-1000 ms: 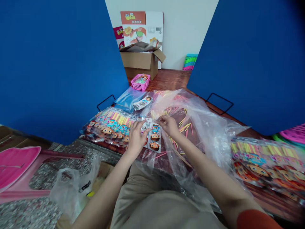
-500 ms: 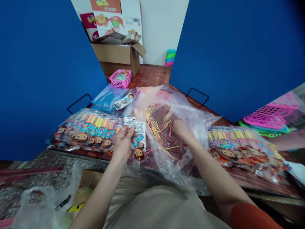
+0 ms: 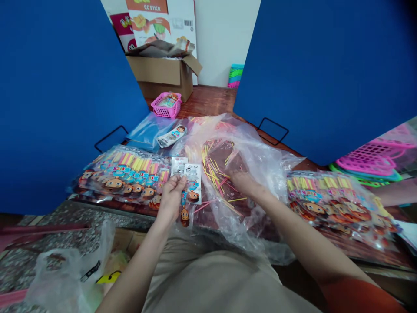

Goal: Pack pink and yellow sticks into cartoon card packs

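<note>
My left hand (image 3: 173, 191) pinches a small printed pouch (image 3: 184, 214) that hangs below its fingers, beside other white printed packets (image 3: 193, 184). My right hand (image 3: 243, 180) reaches into a large clear plastic bag (image 3: 265, 163) laid open on the table, its fingers among thin yellow and pink sticks (image 3: 213, 171). Those fingers look bent together, but whatever they hold is too small and blurred to make out. Left of my left hand lies a row of filled stick packs (image 3: 130, 178). More filled packs (image 3: 332, 198) lie to the right of my right forearm.
Behind are a pink basket (image 3: 167, 105) with packets, an open cardboard box (image 3: 163, 71) and a loose pouch (image 3: 172, 136). Blue panels (image 3: 58, 87) rise on both sides. Pink and green baskets (image 3: 368, 158) and a person's arm (image 3: 399, 192) are at the right edge.
My right hand has moved left and slightly down into the sticks. The pouch in my left hand now hangs lower, apart from the packet beside it. The view has shifted slightly.
</note>
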Demonstrator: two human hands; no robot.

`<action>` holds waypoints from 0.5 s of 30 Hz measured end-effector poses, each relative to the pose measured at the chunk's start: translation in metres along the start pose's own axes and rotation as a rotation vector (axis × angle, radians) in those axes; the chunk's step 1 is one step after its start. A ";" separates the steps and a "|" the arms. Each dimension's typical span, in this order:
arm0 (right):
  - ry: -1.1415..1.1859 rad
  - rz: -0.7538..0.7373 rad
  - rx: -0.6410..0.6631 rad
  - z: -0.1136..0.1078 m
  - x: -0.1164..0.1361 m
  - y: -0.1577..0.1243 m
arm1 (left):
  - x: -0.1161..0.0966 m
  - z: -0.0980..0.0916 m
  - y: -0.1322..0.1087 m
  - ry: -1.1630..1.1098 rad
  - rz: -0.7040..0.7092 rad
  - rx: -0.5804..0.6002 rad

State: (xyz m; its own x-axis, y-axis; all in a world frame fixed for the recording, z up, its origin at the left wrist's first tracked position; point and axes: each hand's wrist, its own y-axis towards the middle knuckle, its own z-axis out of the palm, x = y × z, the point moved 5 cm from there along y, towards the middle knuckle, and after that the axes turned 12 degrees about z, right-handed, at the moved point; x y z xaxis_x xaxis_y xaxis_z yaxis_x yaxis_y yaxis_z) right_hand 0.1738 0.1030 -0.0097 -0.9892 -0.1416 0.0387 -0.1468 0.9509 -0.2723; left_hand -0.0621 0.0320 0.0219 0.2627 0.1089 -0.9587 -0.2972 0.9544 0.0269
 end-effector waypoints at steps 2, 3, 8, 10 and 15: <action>0.029 0.044 0.014 -0.003 0.002 -0.004 | 0.003 0.002 -0.003 0.014 0.014 0.008; 0.049 0.066 0.012 -0.007 0.005 -0.005 | 0.005 0.003 -0.004 0.013 0.016 0.003; 0.146 0.122 0.028 -0.015 0.040 -0.004 | 0.014 0.012 -0.011 -0.003 -0.025 0.015; 0.162 0.157 0.046 -0.010 0.056 -0.002 | 0.012 0.015 -0.013 0.018 -0.026 0.051; 0.181 0.198 0.042 0.004 0.071 0.003 | 0.008 0.007 -0.014 0.041 -0.021 0.030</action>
State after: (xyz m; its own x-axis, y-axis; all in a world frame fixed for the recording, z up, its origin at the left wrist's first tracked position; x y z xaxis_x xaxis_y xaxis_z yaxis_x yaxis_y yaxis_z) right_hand 0.1036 0.0951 -0.0112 -0.9834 0.1012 0.1505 0.0464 0.9426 -0.3308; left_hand -0.0497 0.0210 0.0154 0.2300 0.0781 -0.9700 -0.2647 0.9642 0.0149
